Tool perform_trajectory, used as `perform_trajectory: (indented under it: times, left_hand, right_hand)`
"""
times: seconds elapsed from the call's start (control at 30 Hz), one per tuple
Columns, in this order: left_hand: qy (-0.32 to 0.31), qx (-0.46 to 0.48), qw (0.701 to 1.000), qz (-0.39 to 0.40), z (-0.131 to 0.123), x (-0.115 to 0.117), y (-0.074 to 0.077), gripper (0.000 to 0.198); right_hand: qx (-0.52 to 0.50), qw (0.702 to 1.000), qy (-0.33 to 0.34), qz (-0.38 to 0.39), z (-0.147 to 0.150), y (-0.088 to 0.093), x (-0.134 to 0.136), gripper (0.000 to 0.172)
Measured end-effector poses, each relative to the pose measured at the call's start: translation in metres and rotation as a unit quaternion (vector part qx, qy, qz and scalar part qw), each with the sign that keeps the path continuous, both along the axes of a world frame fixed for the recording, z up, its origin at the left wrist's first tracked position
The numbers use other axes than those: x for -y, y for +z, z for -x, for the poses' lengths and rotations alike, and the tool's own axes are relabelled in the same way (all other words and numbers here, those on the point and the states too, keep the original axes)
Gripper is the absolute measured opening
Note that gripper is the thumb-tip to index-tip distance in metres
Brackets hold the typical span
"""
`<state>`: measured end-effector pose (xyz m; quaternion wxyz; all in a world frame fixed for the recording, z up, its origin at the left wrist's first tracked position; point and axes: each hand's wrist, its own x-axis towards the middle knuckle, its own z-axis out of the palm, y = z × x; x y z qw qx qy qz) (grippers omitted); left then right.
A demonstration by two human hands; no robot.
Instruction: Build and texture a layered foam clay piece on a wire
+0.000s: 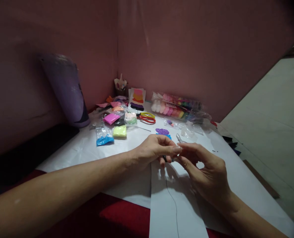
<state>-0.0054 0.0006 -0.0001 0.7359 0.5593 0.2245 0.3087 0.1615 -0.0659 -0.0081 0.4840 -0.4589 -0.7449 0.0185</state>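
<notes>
My left hand [154,149] and my right hand [206,168] meet fingertip to fingertip above white paper sheets [137,185]. The left fingers pinch a small dark thing that I cannot make out. A thin black thread [171,195] hangs down from that pinch across the paper. The right hand's fingers curl toward the same spot, and a small silver metal tool [178,138] pokes up just behind them. A purple crocheted piece [162,131] lies just beyond the hands.
Bags of coloured clay [111,118], blue [104,139], yellow-green [119,131], lie at the back left. Red and yellow scissors [147,117], a layered colour card [137,98] and a clay packet set [176,107] lie behind. A purple cushion [67,89] leans on the pink wall.
</notes>
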Motion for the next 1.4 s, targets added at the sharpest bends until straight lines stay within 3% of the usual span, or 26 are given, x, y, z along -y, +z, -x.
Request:
perform_trajectory:
  times: [0.3, 0.4, 0.47, 0.57, 0.7, 0.83, 0.97, 1.07, 1.13, 1.2, 1.3, 1.37, 1.4]
  left_hand:
    - [-0.013, -0.007, 0.999, -0.036, -0.001, -0.002, 0.001, 0.044]
    - [0.003, -0.021, 0.997, -0.073, -0.001, -0.002, 0.001, 0.047]
    - [0.056, -0.029, 0.991, -0.118, 0.000, -0.004, 0.002, 0.048]
    - [0.192, -0.016, 0.967, -0.168, 0.003, -0.009, 0.004, 0.043]
    - [0.300, -0.006, 0.938, -0.172, 0.007, -0.019, 0.004, 0.037]
    - [0.324, -0.003, 0.934, -0.149, 0.008, -0.021, 0.004, 0.034]
    - [0.338, -0.018, 0.930, -0.144, 0.009, -0.017, 0.006, 0.031]
    - [0.328, -0.048, 0.920, -0.210, 0.012, -0.007, 0.010, 0.032]
    - [0.277, -0.082, 0.897, -0.333, 0.013, 0.003, 0.012, 0.030]
    - [0.180, -0.090, 0.853, -0.482, 0.013, 0.013, 0.012, 0.026]
    - [0.040, -0.104, 0.733, -0.671, 0.009, 0.024, 0.007, 0.029]
    - [0.013, -0.112, 0.677, -0.727, 0.005, 0.029, 0.001, 0.037]
    - [0.032, -0.093, 0.662, -0.743, 0.003, 0.031, -0.002, 0.043]
  right_hand:
    - [-0.001, 1.000, 0.018, 0.008, 0.000, 0.000, 0.000, 0.021]
    - [0.005, 1.000, 0.022, 0.016, 0.001, 0.002, 0.000, 0.013]
    - [0.009, 1.000, 0.015, 0.023, 0.002, 0.005, 0.001, 0.007]
    - [0.015, 0.999, 0.016, 0.046, 0.005, 0.010, 0.002, 0.006]
    - [-0.014, 0.994, 0.021, 0.104, 0.009, 0.014, 0.004, 0.006]
    - [-0.049, 0.984, 0.016, 0.170, 0.011, 0.015, 0.004, 0.009]
    - [-0.095, 0.982, 0.015, 0.161, 0.009, 0.015, 0.003, 0.012]
    - [-0.164, 0.975, -0.004, 0.151, 0.007, 0.014, 0.001, 0.015]
    - [-0.208, 0.964, -0.011, 0.165, 0.006, 0.013, -0.002, 0.015]
    - [-0.251, 0.949, -0.006, 0.190, 0.006, 0.012, -0.006, 0.017]
    - [-0.315, 0.919, 0.002, 0.237, 0.006, 0.013, -0.011, 0.023]
    - [-0.340, 0.899, 0.005, 0.277, 0.006, 0.014, -0.013, 0.028]
    - [-0.343, 0.890, 0.009, 0.300, 0.006, 0.014, -0.014, 0.030]
